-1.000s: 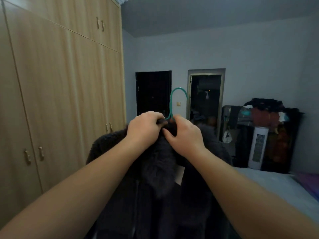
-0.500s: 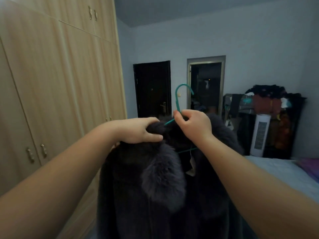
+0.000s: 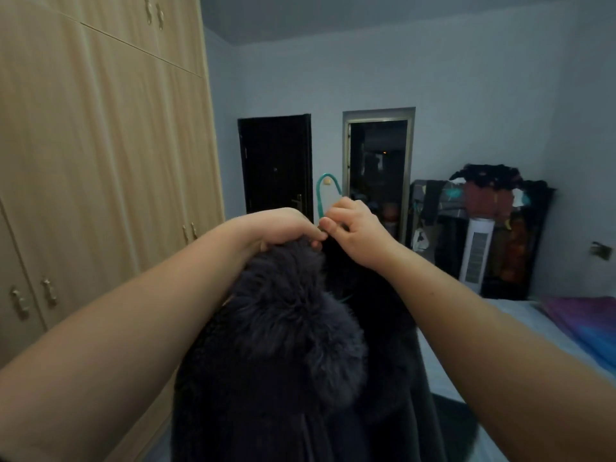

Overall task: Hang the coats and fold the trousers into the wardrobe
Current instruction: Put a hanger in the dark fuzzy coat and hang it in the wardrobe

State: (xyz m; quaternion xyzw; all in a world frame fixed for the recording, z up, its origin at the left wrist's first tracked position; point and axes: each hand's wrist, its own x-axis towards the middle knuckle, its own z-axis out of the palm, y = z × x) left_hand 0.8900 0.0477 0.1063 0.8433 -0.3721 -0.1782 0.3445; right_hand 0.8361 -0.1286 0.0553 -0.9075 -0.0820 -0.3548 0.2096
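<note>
Since half a second before, both my hands had drawn closer together at the top of the coat (image 3: 293, 345), and the fur collar (image 3: 286, 315) had bunched up higher beneath my left wrist. My left hand (image 3: 283, 228) lay curled over the collar's top edge, fingers bent down and pressed onto the fur. My right hand (image 3: 353, 228) was closed around the neck of the teal hanger (image 3: 325, 191), thumb and fingers pinched together on it, with only the hook curving up above my knuckles. I could not tell how the hanger's shoulders sat inside the coat, since the dark cloth hid them. I held the coat up in the air in front of me, hanging down from both hands between my forearms, just right of the wardrobe (image 3: 100, 161), whose doors were all shut. Off to my right lay the bed (image 3: 520, 325), and by the far wall stood a white tower fan (image 3: 476, 255) against a heap of clothes (image 3: 483, 198).
</note>
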